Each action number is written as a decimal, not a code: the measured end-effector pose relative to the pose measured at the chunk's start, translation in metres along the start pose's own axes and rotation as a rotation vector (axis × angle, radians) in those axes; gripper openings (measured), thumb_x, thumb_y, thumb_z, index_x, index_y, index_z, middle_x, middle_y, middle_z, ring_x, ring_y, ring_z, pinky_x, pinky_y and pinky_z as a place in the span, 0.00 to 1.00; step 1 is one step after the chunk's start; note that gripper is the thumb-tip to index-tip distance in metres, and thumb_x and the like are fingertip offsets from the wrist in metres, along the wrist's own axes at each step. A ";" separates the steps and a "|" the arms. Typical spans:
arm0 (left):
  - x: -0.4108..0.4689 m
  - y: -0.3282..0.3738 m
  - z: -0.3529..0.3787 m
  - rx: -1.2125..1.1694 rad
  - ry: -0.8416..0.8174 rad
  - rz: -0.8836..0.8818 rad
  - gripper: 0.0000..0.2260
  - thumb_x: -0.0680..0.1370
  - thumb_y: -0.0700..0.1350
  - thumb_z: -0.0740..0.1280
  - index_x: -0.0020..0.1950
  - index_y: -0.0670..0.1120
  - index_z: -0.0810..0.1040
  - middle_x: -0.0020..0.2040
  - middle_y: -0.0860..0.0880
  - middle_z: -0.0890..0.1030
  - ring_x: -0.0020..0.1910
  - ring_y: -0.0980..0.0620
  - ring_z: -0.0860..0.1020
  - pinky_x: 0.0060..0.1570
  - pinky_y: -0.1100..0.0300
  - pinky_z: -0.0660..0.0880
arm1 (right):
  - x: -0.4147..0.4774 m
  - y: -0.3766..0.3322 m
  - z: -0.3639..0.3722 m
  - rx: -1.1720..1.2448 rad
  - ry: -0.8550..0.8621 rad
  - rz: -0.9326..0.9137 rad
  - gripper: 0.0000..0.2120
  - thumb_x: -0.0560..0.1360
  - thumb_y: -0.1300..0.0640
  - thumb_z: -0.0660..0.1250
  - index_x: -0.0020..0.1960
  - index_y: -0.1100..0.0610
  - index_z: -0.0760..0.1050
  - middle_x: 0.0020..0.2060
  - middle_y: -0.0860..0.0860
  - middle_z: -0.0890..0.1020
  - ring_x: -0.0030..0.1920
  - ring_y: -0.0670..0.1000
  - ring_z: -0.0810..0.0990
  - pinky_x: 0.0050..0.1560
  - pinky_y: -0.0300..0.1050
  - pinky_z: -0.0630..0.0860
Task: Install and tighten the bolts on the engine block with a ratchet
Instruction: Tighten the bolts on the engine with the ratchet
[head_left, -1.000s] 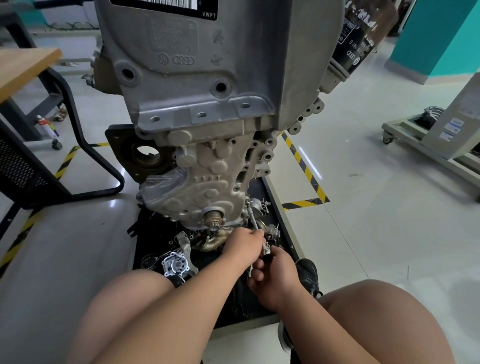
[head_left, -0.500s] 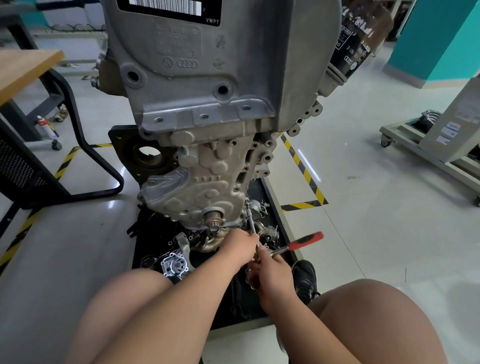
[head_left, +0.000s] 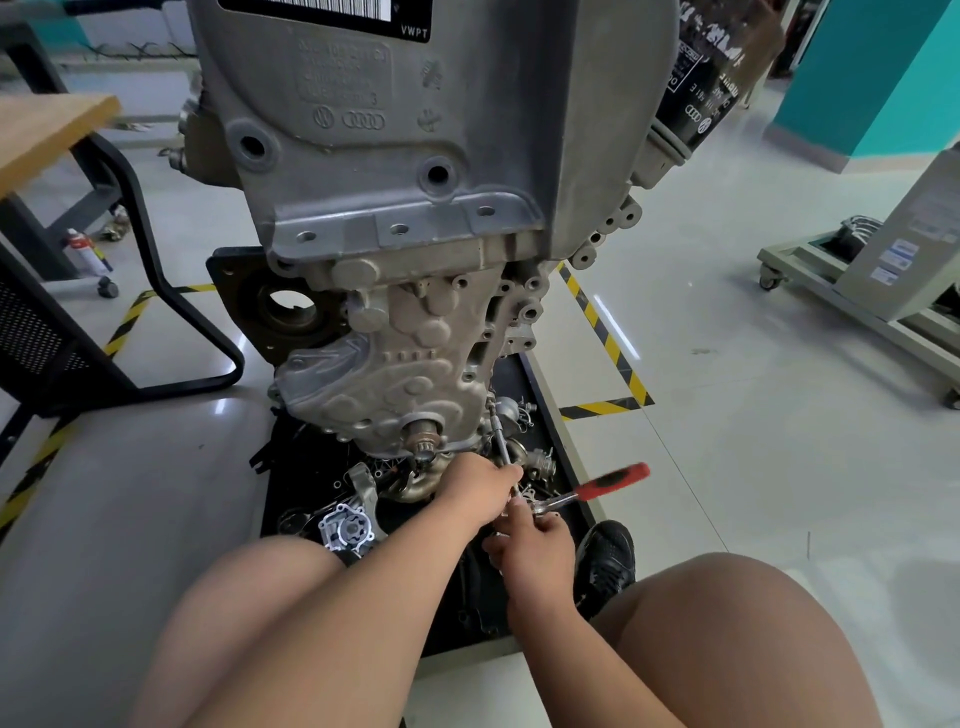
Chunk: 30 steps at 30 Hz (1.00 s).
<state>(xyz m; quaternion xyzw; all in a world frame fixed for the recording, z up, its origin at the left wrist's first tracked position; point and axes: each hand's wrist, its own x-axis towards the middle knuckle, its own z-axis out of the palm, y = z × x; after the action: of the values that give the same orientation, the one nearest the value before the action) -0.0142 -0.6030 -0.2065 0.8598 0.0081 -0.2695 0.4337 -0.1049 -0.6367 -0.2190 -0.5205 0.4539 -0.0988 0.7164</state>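
Down low, the engine block (head_left: 415, 208) stands upright over the black tray (head_left: 521, 376). My left hand (head_left: 480, 491) wraps the extension bar (head_left: 497, 436), likely steadying it so the socket sits square. My right hand (head_left: 535, 543) pinches the ratchet (head_left: 587, 491) at its head, red handle out right for swing room. The bolt and socket are hidden behind the casting's lower edge, and the handle is blurred.

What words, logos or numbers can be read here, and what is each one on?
"VWPT": white letters on the barcode label atop the grey engine cover.
VW roundel and four rings, no words: cast in that cover, also printed on the black oil filter.
Cast part number on the cover, the filter's white print, the blue stickers at right: too blurred to read.
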 end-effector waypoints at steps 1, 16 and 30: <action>0.000 0.000 -0.001 -0.004 -0.014 -0.009 0.17 0.75 0.51 0.68 0.28 0.46 0.70 0.14 0.55 0.66 0.18 0.55 0.66 0.24 0.64 0.60 | 0.002 -0.001 0.000 0.062 -0.010 0.049 0.12 0.80 0.51 0.63 0.50 0.61 0.74 0.29 0.51 0.82 0.25 0.48 0.77 0.30 0.44 0.72; -0.005 -0.002 -0.002 0.054 -0.092 0.053 0.12 0.76 0.49 0.66 0.36 0.45 0.80 0.21 0.52 0.72 0.19 0.54 0.67 0.22 0.64 0.60 | 0.005 -0.009 0.004 0.293 -0.115 0.430 0.26 0.81 0.38 0.52 0.36 0.55 0.71 0.21 0.48 0.69 0.20 0.47 0.63 0.27 0.39 0.59; -0.004 0.000 0.001 0.130 -0.022 0.076 0.13 0.74 0.50 0.69 0.33 0.44 0.78 0.23 0.48 0.73 0.23 0.56 0.69 0.24 0.63 0.61 | 0.005 -0.001 0.001 0.126 -0.002 0.071 0.09 0.79 0.56 0.65 0.42 0.59 0.70 0.27 0.52 0.76 0.26 0.49 0.71 0.29 0.44 0.66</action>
<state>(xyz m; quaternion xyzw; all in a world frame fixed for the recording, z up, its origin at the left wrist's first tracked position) -0.0181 -0.6030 -0.2050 0.8829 -0.0470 -0.2621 0.3868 -0.1009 -0.6400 -0.2210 -0.4581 0.4644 -0.1012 0.7512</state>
